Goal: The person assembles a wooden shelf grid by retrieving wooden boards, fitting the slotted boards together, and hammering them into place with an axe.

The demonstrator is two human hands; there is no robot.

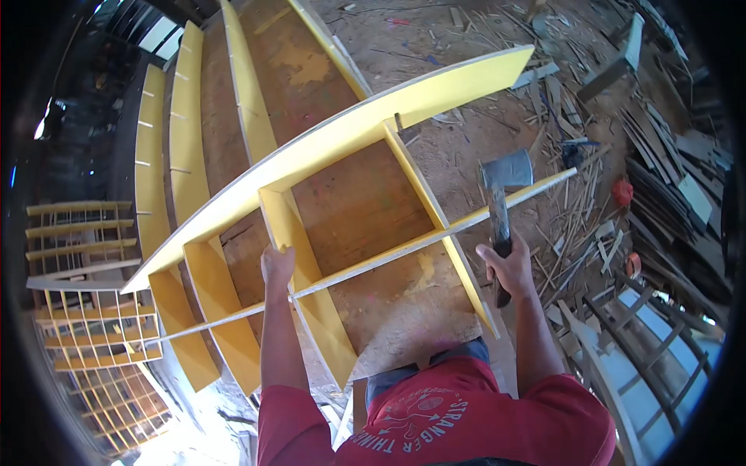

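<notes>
A yellow frame of interlocking panels [326,159] lies on a brown wooden table [361,202]. My left hand [277,268] is closed on a yellow cross panel [291,229], close to where it meets the long thin strip [373,262]. To the right, my right hand [509,266] is wrapped round the dark handle of a hatchet [507,172]. The hatchet is upright in view, its wide grey metal head at the top, beside the right part of the strip. Whether the hatchet touches the strip cannot be told.
More long yellow panels [186,124] stand at the upper left, with slatted frames [101,318] at the far left. Wood scraps [575,233] litter the ground on the right. Stacked boards [668,182] and a lattice frame [649,365] lie at the right edge.
</notes>
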